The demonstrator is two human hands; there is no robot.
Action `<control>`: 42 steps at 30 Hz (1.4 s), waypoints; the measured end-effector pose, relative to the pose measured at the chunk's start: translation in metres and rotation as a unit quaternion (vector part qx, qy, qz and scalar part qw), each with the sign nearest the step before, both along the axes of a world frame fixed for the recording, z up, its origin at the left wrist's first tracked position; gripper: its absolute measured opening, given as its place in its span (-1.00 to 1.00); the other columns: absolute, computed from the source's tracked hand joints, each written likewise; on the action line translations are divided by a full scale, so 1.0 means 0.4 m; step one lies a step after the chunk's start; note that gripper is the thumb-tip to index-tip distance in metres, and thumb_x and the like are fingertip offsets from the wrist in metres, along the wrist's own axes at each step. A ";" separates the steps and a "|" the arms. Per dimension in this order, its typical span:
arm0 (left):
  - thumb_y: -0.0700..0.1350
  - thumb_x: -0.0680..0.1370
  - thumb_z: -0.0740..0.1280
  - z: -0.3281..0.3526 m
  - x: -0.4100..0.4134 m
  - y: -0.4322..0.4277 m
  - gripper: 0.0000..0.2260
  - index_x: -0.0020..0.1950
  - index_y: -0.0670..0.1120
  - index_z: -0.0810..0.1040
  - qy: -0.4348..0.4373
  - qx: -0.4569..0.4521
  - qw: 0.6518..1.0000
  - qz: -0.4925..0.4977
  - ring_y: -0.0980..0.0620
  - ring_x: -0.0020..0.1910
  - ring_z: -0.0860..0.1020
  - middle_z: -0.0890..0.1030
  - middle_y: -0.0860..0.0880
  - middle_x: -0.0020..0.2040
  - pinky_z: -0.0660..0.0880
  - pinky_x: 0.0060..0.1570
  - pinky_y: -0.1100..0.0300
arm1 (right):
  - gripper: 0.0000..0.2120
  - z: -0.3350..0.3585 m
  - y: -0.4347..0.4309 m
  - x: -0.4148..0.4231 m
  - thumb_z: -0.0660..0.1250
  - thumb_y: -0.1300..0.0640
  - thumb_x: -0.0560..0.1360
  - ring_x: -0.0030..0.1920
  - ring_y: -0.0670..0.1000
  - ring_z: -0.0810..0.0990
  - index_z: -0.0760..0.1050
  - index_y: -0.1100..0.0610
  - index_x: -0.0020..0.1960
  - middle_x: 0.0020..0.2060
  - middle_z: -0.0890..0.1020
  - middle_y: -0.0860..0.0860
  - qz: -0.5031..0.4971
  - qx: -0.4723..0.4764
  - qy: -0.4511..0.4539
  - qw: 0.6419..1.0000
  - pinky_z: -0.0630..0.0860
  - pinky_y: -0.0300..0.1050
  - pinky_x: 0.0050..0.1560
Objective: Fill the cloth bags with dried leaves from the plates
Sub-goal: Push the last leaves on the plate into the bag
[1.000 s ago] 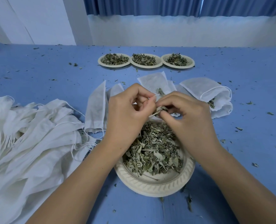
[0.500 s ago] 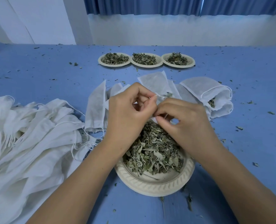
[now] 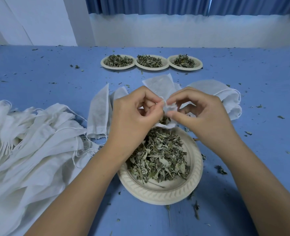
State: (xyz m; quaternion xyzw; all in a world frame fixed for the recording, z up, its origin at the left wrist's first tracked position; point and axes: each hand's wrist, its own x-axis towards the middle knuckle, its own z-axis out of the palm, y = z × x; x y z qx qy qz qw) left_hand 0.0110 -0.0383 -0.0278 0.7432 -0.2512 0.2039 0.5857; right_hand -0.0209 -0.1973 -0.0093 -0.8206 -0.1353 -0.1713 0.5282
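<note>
Soft, even, bluish daylight; faint shadows; sharp focus; wide-angle bowing at edges.

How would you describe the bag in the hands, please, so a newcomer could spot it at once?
On the blue table, find the plate of leaves nearest the camera. Just above its far rim, the left hand and right hand pinch a white bag. Unlike the flat bags around it, it is bunched and held.

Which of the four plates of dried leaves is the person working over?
The near plate, under the left hand and right hand pinching a cloth bag; the row of three plates stands farther back.
</note>
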 end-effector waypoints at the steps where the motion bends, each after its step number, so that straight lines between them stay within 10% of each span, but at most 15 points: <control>1: -0.26 0.48 0.43 0.001 -0.005 -0.003 -0.90 -0.19 -0.08 0.59 0.000 0.008 1.000 -0.016 -0.02 -0.39 0.53 0.57 -0.04 -0.34 0.49 -0.37 0.15 | -0.90 -0.004 0.006 0.001 0.48 0.29 0.39 -0.28 0.08 0.50 0.60 0.16 -0.14 -0.21 0.59 0.07 -0.004 -0.024 -0.008 1.000 0.49 0.03 -0.22; 7: -0.23 0.51 0.41 0.006 0.007 0.016 -0.89 -0.16 -0.04 0.59 0.009 -0.032 0.996 0.082 -0.06 -0.34 0.57 0.59 -0.04 -0.34 0.55 -0.29 0.07 | -0.85 -0.011 -0.090 0.036 0.43 0.24 0.45 -0.37 -0.17 0.47 0.60 0.01 -0.24 -0.36 0.60 -0.12 -0.097 -0.152 0.119 0.976 0.39 -0.43 -0.34; 11: -0.22 0.51 0.41 0.012 0.011 0.018 -0.89 -0.17 -0.03 0.58 0.012 -0.061 0.992 0.107 -0.08 -0.33 0.54 0.58 -0.06 -0.35 0.52 -0.26 0.12 | -0.74 -0.043 -0.084 0.053 0.42 0.33 0.40 -0.15 -0.12 0.45 0.65 0.05 0.01 -0.19 0.52 -0.13 -0.095 -0.345 0.206 0.911 0.35 -0.31 -0.10; 18: -0.21 0.51 0.41 0.007 0.009 0.012 -0.91 -0.17 -0.07 0.58 0.010 -0.049 0.994 0.097 -0.10 -0.34 0.53 0.57 -0.09 -0.36 0.51 -0.24 0.16 | -0.74 -0.029 -0.090 0.048 0.32 0.44 0.39 -0.41 -0.13 0.56 0.63 0.12 -0.27 -0.37 0.64 0.03 -0.082 -0.295 0.274 0.911 0.32 -0.47 -0.52; 26: -0.22 0.51 0.41 0.005 0.012 0.011 -0.94 -0.15 -0.10 0.60 0.006 -0.045 0.995 0.092 -0.11 -0.34 0.53 0.58 -0.09 -0.35 0.52 -0.23 0.11 | -0.77 -0.007 -0.133 0.021 0.56 0.22 0.30 -0.20 -0.09 0.50 0.63 -0.06 -0.16 -0.24 0.52 -0.09 0.009 -0.316 0.317 0.894 0.44 -0.22 -0.11; 36: -0.22 0.51 0.41 0.002 0.012 0.010 -0.95 -0.15 -0.12 0.61 0.002 -0.039 0.995 0.087 -0.10 -0.35 0.53 0.57 -0.10 -0.37 0.52 -0.23 0.12 | -0.81 -0.021 -0.124 0.038 0.39 0.39 0.40 -0.47 -0.19 0.58 0.67 0.14 -0.25 -0.54 0.61 -0.09 -0.032 -0.268 0.280 0.921 0.49 -0.39 -0.35; 42: -0.24 0.50 0.42 -0.004 0.013 0.004 -0.91 -0.18 -0.09 0.60 0.016 -0.008 0.998 0.059 -0.04 -0.35 0.55 0.57 -0.05 -0.37 0.55 -0.24 0.12 | -0.82 0.030 -0.088 0.005 0.44 0.44 0.37 -0.34 -0.02 0.56 0.63 0.17 -0.20 -0.27 0.64 0.01 0.067 0.111 -0.044 0.991 0.53 -0.24 -0.24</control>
